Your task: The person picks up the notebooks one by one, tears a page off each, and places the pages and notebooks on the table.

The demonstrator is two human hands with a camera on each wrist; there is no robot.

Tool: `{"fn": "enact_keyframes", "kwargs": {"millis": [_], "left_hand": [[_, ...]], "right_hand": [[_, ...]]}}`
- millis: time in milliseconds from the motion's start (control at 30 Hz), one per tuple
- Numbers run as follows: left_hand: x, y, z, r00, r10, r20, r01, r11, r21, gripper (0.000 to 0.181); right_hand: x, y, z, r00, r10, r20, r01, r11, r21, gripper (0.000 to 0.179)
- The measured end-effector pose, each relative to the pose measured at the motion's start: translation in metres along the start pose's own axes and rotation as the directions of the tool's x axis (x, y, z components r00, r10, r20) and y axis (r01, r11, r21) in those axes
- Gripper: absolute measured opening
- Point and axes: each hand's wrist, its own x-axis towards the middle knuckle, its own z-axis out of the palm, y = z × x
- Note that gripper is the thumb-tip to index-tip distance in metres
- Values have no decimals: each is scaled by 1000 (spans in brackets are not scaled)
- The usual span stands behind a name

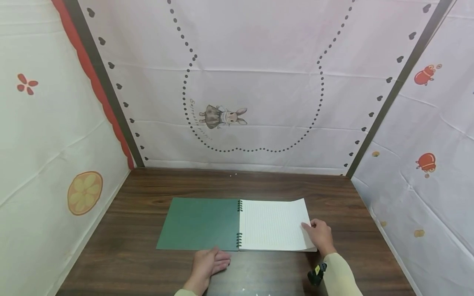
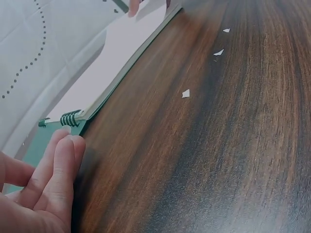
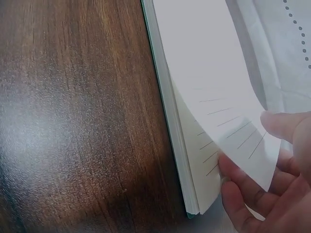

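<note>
A spiral notebook with lined pages lies open on the table, its green cover folded out to the left. At the right edge of the pages, my right hand pinches one lined sheet between thumb and fingers. That sheet curls up from the stack beneath it in the right wrist view. My left hand rests by the cover's near edge, fingers extended and pointing right. In the left wrist view its fingertips lie close to the black coil binding; whether they touch the cover I cannot tell.
Several small white paper scraps lie on the dark wooden table near the front. White printed cloth hangs behind the table and along both sides. A dark device is strapped at the right wrist.
</note>
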Motion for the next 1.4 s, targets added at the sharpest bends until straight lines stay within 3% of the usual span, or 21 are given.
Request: {"fn": "enact_keyframes", "kwargs": {"millis": [100,200,333,433,533,600,733,833,1000,1067,1167,1267,1400], "left_hand": [[-1,4,1,999,40,-24,-39,999,38,36],[0,14,1,989,121,-80,-110,985,134,33],[6,37,-5,955,266,-135,-216,928,304,31],[12,52,-11,902,413,-128,-309,824,475,26],[19,62,-15,848,522,-90,-349,679,645,24],[23,66,-16,831,553,-51,-345,585,734,29],[29,70,-17,837,546,41,-336,453,826,47],[34,71,-18,846,525,89,-324,375,869,56],[42,69,-23,846,507,161,-306,216,927,63],[44,68,-26,845,502,184,-305,168,938,66],[47,67,-29,846,488,216,-311,121,943,68],[49,65,-29,848,467,250,-327,90,941,69],[52,62,-27,863,430,267,-332,83,940,71]], "right_hand": [[1,-1,-1,1000,1,6,-1,1000,-6,32],[2,-2,-2,1000,-4,4,5,1000,-16,32],[5,-5,-4,1000,-14,-3,14,1000,-28,33],[6,-7,-6,1000,-16,-3,16,1000,-27,34],[8,-9,-6,1000,-17,0,17,1000,-21,32],[9,-10,-5,1000,-19,-4,19,1000,-20,29],[12,-13,-3,999,-30,-14,30,999,-20,23],[13,-15,-2,999,-42,-22,42,999,-23,21],[13,-17,-3,997,-65,-33,63,997,-54,21],[14,-17,-3,997,-66,-34,64,996,-58,21],[14,-18,-3,998,-55,-29,54,997,-48,20],[14,-17,-3,999,-45,-24,44,998,-41,19],[14,-16,-3,999,-39,-22,38,999,-38,19]]}}
